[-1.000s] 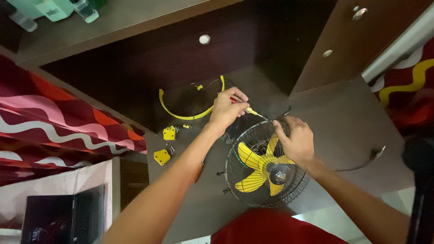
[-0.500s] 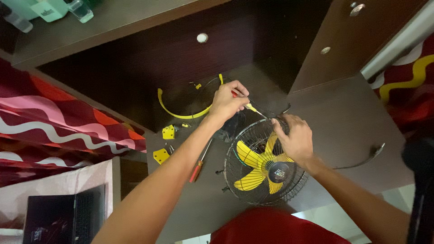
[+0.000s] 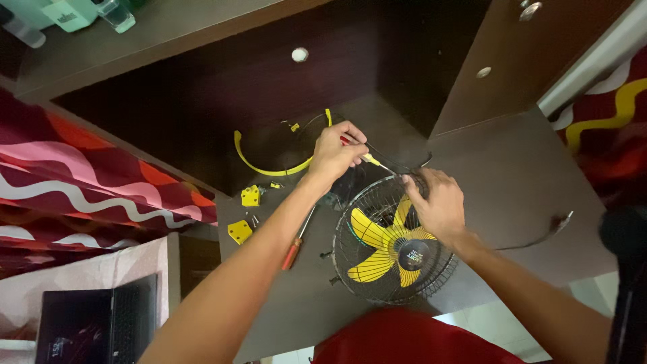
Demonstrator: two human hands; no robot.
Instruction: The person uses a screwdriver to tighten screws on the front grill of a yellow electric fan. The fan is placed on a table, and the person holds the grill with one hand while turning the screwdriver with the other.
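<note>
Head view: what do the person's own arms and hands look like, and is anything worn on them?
Both arms are bare from the frame edge to the fingers: no sleeves, gloves, watch or bands show. The left hand and right hand show no rings that I can make out. A red garment shows at the bottom edge, below the arms.

Yellow blades (image 3: 377,243) spun inside a dark wire cage (image 3: 350,222); yellow ring (image 3: 266,165), orange-handled screwdriver (image 3: 291,255), red-white wavy curtain (image 3: 87,182).

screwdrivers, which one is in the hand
The yellow-tipped screwdriver, gripped in the left hand at the fan guard. The orange-handled screwdriver lies loose on the desk beside the forearm.
</note>
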